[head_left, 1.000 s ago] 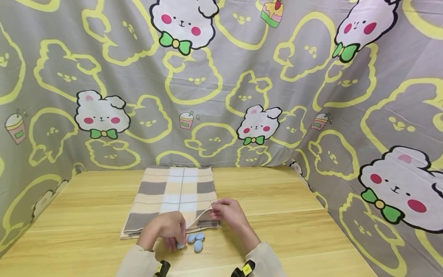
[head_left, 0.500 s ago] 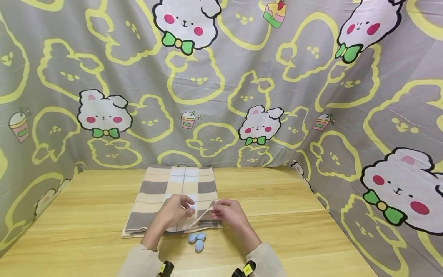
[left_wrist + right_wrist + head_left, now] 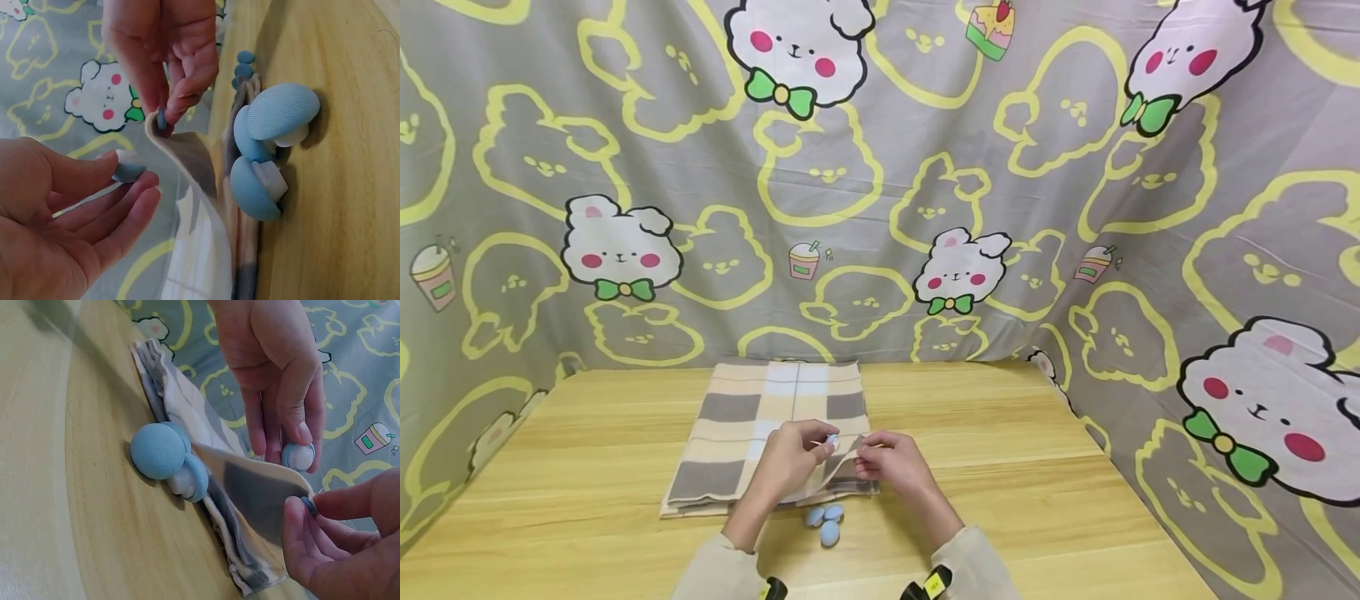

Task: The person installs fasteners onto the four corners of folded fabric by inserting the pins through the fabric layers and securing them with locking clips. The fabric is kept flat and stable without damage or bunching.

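A folded plaid blanket [image 3: 737,442] in beige, grey and white lies on the table. My right hand [image 3: 895,462] pinches its lifted near corner, together with a small blue disc [image 3: 309,505] at the cloth's edge. Just left of that corner, my left hand [image 3: 790,454] holds a mushroom-shaped clip [image 3: 129,167], blue-capped with a white stem, between thumb and fingers. The clip appears apart from the cloth in the right wrist view. Three similar mushroom-shaped clips [image 3: 830,533] sit in a cluster by the blanket's front edge.
Small blue discs [image 3: 244,70] lie past the blanket's end in the left wrist view. The wooden table [image 3: 1000,500] extends to both sides. A patterned grey curtain [image 3: 850,250] hangs behind and along the sides.
My left hand has picked up one clip from the cluster and raised it to the blanket's corner, turning it in the fingers. The right hand stays at the corner.
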### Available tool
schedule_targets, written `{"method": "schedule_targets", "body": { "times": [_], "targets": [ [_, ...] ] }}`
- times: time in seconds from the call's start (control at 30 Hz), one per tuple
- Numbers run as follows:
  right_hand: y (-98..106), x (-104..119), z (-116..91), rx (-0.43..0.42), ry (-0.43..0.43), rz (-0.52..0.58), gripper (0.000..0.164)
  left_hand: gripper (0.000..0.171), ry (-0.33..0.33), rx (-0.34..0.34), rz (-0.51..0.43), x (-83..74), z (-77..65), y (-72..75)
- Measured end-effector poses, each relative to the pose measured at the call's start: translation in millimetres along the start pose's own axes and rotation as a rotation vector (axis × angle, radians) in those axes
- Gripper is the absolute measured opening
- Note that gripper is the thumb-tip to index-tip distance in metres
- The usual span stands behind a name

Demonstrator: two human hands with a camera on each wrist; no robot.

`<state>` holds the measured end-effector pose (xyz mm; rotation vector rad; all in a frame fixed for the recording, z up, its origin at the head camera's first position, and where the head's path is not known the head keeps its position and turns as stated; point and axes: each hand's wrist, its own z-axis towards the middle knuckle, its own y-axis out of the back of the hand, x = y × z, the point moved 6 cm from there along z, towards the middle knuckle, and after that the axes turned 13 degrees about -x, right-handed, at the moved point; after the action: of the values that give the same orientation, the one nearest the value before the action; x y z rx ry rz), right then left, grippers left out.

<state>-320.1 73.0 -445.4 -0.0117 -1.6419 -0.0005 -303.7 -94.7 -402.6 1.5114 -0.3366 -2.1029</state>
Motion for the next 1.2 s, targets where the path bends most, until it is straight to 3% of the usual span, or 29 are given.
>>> {"method": "schedule_targets", "body": {
  "times": [0.33, 1.2],
  "targets": [
    [-1.4, 0.2, -0.5, 0.021, 0.006, -0.024, 0.022, 0.021, 0.009, 0.000, -0.041, -0.1, 1.4, -3.5],
    [-5.9, -4.7, 1.2, 0.039, 0.001, -0.029, 0.018, 0.021, -0.013, -0.020, -0.033, -3.0, -0.1, -5.0]
  ]
}}
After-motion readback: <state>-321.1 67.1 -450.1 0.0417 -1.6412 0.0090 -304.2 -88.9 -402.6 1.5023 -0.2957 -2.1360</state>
